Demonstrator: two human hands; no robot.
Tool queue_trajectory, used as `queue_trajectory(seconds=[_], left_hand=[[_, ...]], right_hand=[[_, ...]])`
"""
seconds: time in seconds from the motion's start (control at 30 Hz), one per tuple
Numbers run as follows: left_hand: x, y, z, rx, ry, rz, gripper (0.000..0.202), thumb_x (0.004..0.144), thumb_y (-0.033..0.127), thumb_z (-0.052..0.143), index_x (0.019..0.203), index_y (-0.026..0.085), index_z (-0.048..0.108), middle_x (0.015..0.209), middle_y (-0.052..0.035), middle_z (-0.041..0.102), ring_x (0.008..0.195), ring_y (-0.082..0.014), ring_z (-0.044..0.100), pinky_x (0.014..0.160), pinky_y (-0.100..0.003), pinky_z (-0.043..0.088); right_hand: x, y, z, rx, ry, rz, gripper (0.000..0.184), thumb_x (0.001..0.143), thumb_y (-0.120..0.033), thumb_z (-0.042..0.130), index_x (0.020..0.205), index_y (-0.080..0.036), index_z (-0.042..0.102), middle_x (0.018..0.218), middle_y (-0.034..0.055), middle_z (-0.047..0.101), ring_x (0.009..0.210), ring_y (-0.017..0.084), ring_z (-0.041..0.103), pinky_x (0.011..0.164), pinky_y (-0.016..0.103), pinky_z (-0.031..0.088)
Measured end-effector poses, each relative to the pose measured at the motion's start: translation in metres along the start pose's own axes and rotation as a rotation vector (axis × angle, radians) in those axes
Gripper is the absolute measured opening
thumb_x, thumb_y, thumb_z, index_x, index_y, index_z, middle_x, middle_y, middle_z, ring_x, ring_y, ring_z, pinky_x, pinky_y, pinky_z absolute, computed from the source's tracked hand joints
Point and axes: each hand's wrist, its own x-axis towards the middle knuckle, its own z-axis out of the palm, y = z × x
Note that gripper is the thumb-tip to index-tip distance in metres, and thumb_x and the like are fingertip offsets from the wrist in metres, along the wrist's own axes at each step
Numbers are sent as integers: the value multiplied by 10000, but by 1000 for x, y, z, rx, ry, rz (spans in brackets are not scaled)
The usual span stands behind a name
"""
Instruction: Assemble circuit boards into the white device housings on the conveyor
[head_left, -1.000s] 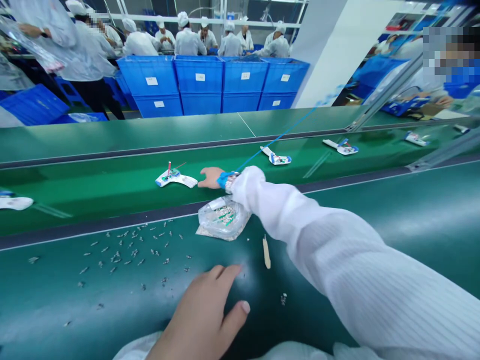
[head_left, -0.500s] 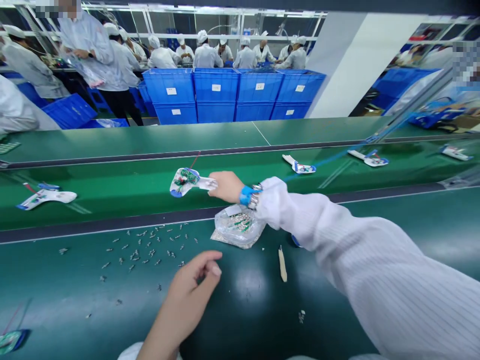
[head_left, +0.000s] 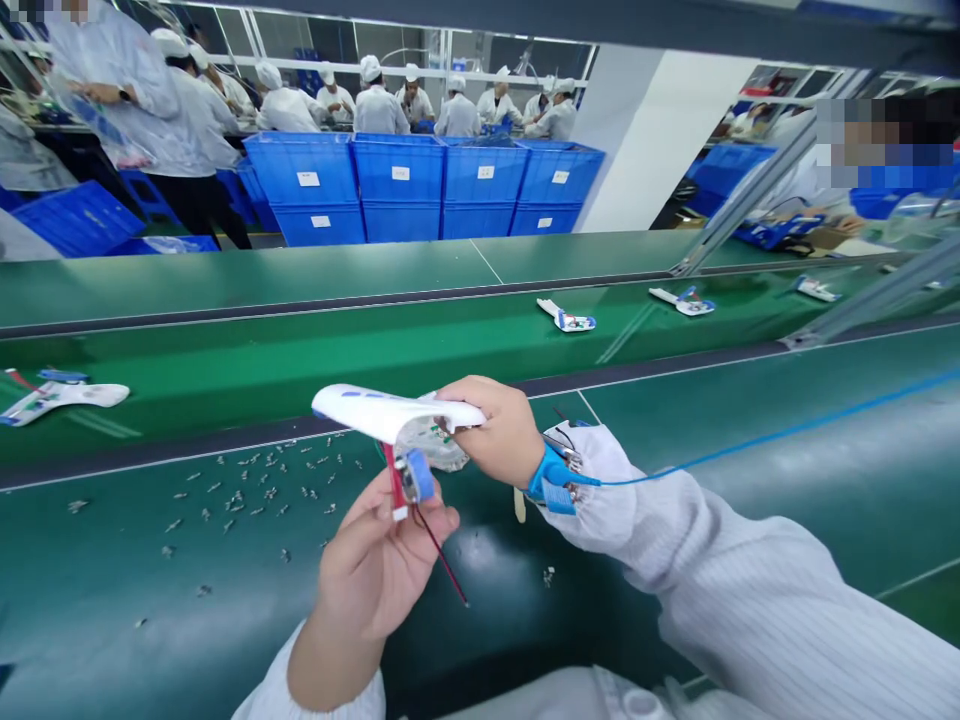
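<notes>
Above the bench I hold a white plastic housing (head_left: 367, 412), shaped like a small aeroplane, with a blue round part at its underside. A red wire and a thin dark wire (head_left: 442, 570) hang from it. My right hand (head_left: 487, 430) grips its white end, and a blue wrist strap with a cord circles that wrist. My left hand (head_left: 375, 560) cups the blue part and the wires from below. Behind the hands, a clear plastic bag of small parts (head_left: 442, 445) is partly hidden. Small metal pieces (head_left: 247, 500) lie scattered on the bench to the left.
A green conveyor belt (head_left: 300, 375) runs behind the bench, carrying several similar white assemblies (head_left: 566, 320). A wooden stick (head_left: 519, 505) pokes out below my right wrist. Stacked blue crates (head_left: 397, 170) stand beyond the belts, with workers in white beyond them.
The white housing has left the belt and now sits in both my hands over the bench. My right hand has come back towards me, and my left hand has risen beneath the housing.
</notes>
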Motion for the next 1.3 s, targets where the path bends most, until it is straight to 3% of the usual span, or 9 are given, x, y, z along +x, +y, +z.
queue_trajectory(seconds=[0.2, 0.37, 0.47, 0.67, 0.87, 0.97, 1.1, 1.2, 1.3], left_hand=[[-4, -3, 4, -81, -22, 27, 236, 590, 302, 772, 811, 241, 714, 680, 4, 673, 625, -124, 636, 625, -240, 541], [0, -5, 9, -230, -130, -106, 251, 704, 407, 714, 879, 229, 736, 811, -17, 750, 739, -158, 712, 672, -234, 574], [4, -7, 9, -252, -204, -199, 241, 774, 388, 658, 865, 180, 739, 809, -31, 747, 631, -119, 699, 611, -185, 562], [4, -12, 1, -232, -395, -352, 278, 763, 399, 644, 778, 129, 707, 695, -64, 695, 417, -96, 616, 438, -166, 497], [8, -12, -9, -221, -504, -440, 267, 811, 347, 546, 823, 123, 691, 562, -56, 654, 258, -76, 477, 298, -159, 397], [8, -10, -7, -209, -457, -409, 228, 757, 300, 607, 796, 99, 708, 526, -46, 644, 225, -52, 417, 273, -150, 377], [8, -8, -3, -186, -252, -256, 219, 699, 277, 701, 787, 78, 731, 611, -63, 690, 330, -44, 516, 414, -141, 487], [10, -8, -5, -158, -71, -78, 224, 663, 304, 776, 774, 114, 741, 681, -62, 727, 470, -79, 615, 502, -144, 531], [12, -5, -10, -101, 82, 111, 209, 661, 319, 801, 775, 155, 740, 735, -45, 746, 574, -109, 662, 576, -177, 567]], right_hand=[[-18, -6, 2, 133, 3, 217, 125, 742, -203, 573, 792, -177, 685, 812, 28, 708, 770, 161, 639, 712, 268, 479], [-32, -12, 9, 223, -14, 263, 122, 703, -152, 589, 789, -175, 673, 786, 20, 692, 738, 157, 633, 679, 263, 486], [-37, -11, 11, 226, 12, 182, 116, 692, -128, 600, 768, -184, 668, 768, 18, 691, 729, 152, 628, 683, 259, 490], [-37, -6, 8, 54, 69, -94, 122, 741, -127, 550, 749, -192, 653, 747, 29, 698, 709, 141, 630, 675, 255, 498], [-38, -1, 5, -60, 130, -163, 180, 739, -96, 502, 778, -196, 647, 773, 29, 707, 716, 138, 640, 687, 261, 516], [-38, 1, 3, -84, 144, -189, 195, 731, -80, 497, 787, -197, 642, 769, 28, 704, 726, 143, 641, 700, 268, 519], [-39, 1, 0, -92, 164, -148, 178, 738, -95, 501, 796, -192, 638, 764, 35, 695, 723, 152, 636, 689, 274, 514], [-41, 1, 0, -75, 163, -25, 153, 738, -133, 521, 808, -193, 644, 798, 43, 689, 746, 165, 630, 704, 287, 505], [-50, -2, 4, 6, 130, 193, 116, 764, -202, 552, 825, -185, 648, 814, 43, 674, 745, 167, 610, 708, 289, 486]])
